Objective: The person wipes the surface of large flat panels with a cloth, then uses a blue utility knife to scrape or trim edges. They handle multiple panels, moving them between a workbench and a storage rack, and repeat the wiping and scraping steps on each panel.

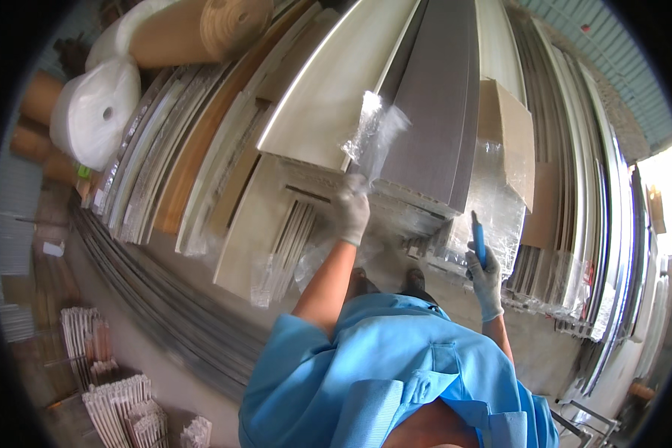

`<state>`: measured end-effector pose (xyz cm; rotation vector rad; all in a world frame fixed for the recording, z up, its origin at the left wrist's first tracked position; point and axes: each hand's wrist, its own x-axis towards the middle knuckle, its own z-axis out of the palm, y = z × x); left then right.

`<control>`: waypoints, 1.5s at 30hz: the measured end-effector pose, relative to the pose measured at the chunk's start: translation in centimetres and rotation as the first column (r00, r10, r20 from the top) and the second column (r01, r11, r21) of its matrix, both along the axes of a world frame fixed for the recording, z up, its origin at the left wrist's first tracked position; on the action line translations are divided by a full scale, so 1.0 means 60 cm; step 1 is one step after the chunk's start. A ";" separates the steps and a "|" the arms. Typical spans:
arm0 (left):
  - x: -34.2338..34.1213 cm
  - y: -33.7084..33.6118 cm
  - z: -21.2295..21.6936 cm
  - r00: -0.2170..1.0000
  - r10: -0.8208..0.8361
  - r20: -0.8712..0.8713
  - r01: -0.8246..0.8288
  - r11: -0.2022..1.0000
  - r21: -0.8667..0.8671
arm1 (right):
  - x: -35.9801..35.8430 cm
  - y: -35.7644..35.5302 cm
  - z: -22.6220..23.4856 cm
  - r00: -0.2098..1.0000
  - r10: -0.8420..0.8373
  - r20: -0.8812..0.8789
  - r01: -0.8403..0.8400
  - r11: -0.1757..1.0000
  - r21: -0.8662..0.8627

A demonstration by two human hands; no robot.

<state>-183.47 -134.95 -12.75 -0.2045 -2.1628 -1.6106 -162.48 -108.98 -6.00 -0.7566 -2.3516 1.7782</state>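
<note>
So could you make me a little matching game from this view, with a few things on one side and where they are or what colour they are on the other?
Things:
1. left hand
2. right hand
3. foam roll
4. dark panel

Descriptions:
A. white, at the upper left of the stacks
B. grey-brown, long, lying on top of the pile
C. gloved, pulling up a strip of clear plastic wrap
D. gloved, gripping a blue tool

Pairs: 1-C, 2-D, 3-A, 4-B

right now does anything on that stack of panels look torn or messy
Yes. The clear plastic wrap is torn loose and sticks up where the left hand grips it. The right hand holds a blue knife.
</note>
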 end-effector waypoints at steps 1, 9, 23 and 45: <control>0.008 -0.010 0.013 0.994 -0.099 0.047 0.101 0.994 -0.043 | -0.011 -0.014 0.002 1.000 0.029 0.008 -0.029 1.000 -0.012; -0.091 -0.202 0.075 0.939 0.334 0.080 -0.321 0.936 -0.147 | -0.086 -0.073 0.032 0.997 -0.035 -0.066 0.046 0.983 0.177; -0.321 -0.339 0.040 0.911 0.334 0.243 0.006 0.579 -0.815 | -0.058 0.088 -0.057 0.831 -0.547 -0.100 0.489 0.632 0.601; -0.343 -0.335 -0.059 0.873 -0.080 0.481 0.196 0.961 -0.197 | -0.017 0.135 -0.058 0.635 -0.709 -0.308 0.768 0.537 0.348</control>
